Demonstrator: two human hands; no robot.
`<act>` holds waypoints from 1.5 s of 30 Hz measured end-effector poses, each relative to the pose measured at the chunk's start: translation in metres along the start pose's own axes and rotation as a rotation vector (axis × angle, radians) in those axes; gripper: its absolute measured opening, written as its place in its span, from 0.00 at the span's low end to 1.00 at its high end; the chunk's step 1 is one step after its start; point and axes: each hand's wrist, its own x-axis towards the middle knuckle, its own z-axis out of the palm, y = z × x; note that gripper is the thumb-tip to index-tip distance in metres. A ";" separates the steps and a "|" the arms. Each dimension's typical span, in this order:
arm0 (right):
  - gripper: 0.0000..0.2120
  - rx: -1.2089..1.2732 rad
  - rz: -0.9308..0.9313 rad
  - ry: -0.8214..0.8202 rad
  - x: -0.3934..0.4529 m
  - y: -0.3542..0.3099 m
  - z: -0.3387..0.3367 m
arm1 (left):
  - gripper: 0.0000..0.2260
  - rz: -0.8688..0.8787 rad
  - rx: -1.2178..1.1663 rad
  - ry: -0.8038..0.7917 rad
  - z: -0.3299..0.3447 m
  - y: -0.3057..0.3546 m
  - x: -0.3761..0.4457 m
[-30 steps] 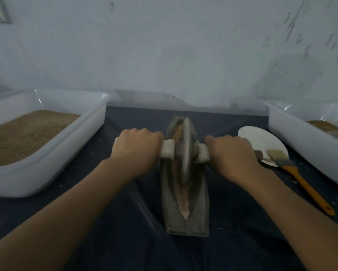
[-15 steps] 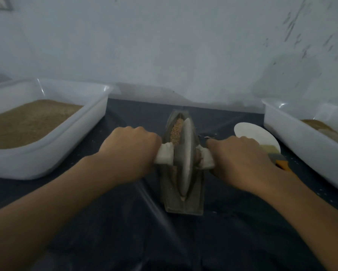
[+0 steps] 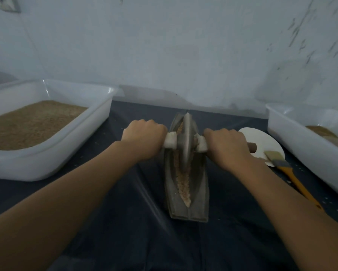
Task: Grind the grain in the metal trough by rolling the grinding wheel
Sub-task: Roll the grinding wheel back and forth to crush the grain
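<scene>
Since half a second before, both hands had pushed the grinding wheel [image 3: 186, 141] from the near end toward the far end of the metal trough [image 3: 187, 204]. Head view: left hand [image 3: 144, 138] and right hand [image 3: 228, 146] each gripped an axle handle, keeping the wheel upright over the grain [image 3: 183, 184]. Grain-filled white tubs [image 3: 52, 153] flanked them.

Wall [image 3: 164, 45]: pale blue-grey plaster, dim even light, dark scuffs and flecks toward the upper right corner; lighter patch low at right. Small framed fixture [image 3: 7, 4] at the upper left corner, blurred. Work surface [image 3: 125, 241]: dark blue-grey sheet, creased, meeting the wall along its far edge; pale specks scattered near the right edge.
</scene>
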 end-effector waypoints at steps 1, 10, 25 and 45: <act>0.13 0.001 -0.020 -0.018 -0.006 -0.001 -0.008 | 0.08 0.010 -0.016 -0.035 -0.003 0.000 -0.007; 0.20 -0.012 -0.154 0.009 -0.050 0.001 -0.035 | 0.11 0.103 -0.057 -0.052 -0.020 -0.001 -0.043; 0.14 -0.012 -0.064 0.002 -0.010 0.001 -0.009 | 0.10 0.009 -0.014 0.036 0.005 -0.002 -0.013; 0.22 -0.158 -0.069 0.120 0.037 0.014 0.015 | 0.11 -0.071 -0.069 0.135 0.032 -0.010 0.024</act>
